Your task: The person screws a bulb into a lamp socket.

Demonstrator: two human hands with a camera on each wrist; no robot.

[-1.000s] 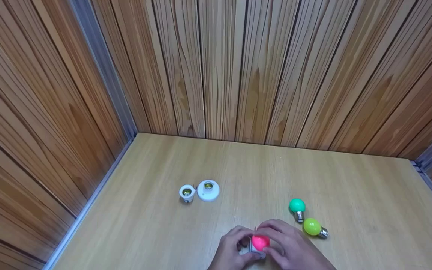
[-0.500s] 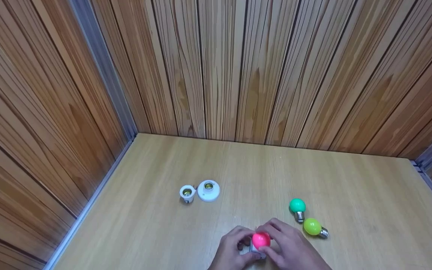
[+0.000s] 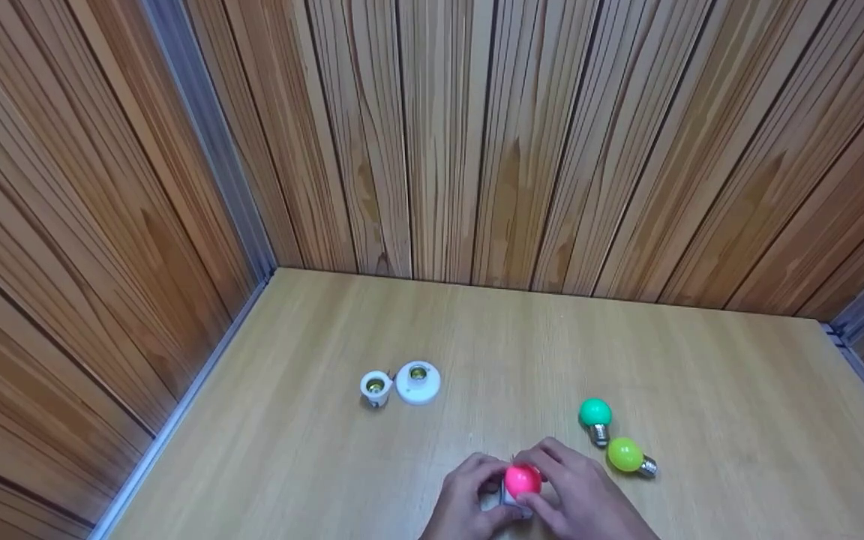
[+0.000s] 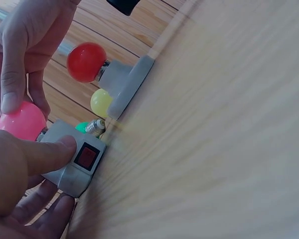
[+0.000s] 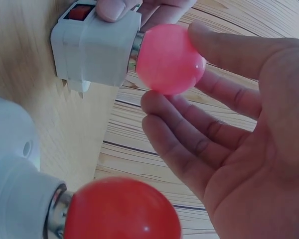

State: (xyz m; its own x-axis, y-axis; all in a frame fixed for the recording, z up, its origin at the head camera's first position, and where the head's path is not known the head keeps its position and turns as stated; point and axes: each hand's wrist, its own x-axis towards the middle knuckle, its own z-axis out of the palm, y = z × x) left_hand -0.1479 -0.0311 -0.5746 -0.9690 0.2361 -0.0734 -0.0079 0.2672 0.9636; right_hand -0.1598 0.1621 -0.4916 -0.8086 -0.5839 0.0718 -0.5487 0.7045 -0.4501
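Low in the head view, my left hand (image 3: pixel 469 499) grips a white lamp socket (image 5: pixel 97 52), its thumb lying beside the red rocker switch (image 4: pixel 87 157). A pink light bulb (image 3: pixel 523 480) sits with its base in the socket's mouth, a strip of metal thread showing in the right wrist view. My right hand (image 3: pixel 578 487) holds this bulb, thumb on one side and fingertips on the other; its remaining fingers extend loosely below the bulb in the right wrist view. The socket stands on the wooden table, mouth upward.
A green bulb (image 3: pixel 595 412) and a yellow-green bulb (image 3: pixel 625 454) lie to the right. Two white sockets, one small (image 3: pixel 376 387) and one round-based (image 3: pixel 418 382), stand further left. Near the hands, a red bulb (image 5: pixel 122 211) sits in another round-based holder (image 4: pixel 132 87). Wood-panelled walls (image 3: pixel 439 150) enclose the table.
The right hand's fingers have shifted back around the pink bulb, so more of its top shows. My left hand has stayed in place on the socket.
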